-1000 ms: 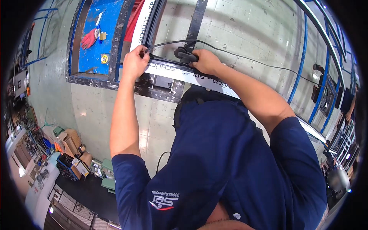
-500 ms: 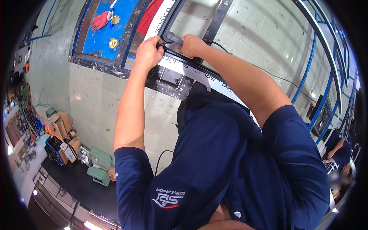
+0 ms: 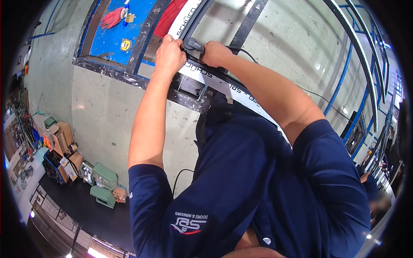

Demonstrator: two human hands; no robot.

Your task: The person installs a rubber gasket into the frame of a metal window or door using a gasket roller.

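Observation:
A white-and-black window frame [image 3: 202,74] with printed lettering lies under my hands. My left hand [image 3: 171,56] is closed at its corner, with fingertips pressed near a black edge; what they hold is hidden. Just to the right, my right hand [image 3: 216,54] is wrapped round the end of a grey tool [image 3: 193,44] with a rounded head. That head sits over the frame's corner, between both hands. A dark cable [image 3: 246,52] runs off beyond my right hand.
A blue board [image 3: 112,41] at the upper left bears a red glove [image 3: 112,19] and a yellow tape measure [image 3: 126,44]. Green bins [image 3: 103,176] and cartons are at the lower left. Blue racks [image 3: 340,79] stand right, with another person [image 3: 371,185] at the far right edge.
The fingers of my left hand have drawn in closer to the frame. The grey tool's head has tilted slightly. The surroundings have shifted a little left, and the other person has moved lower.

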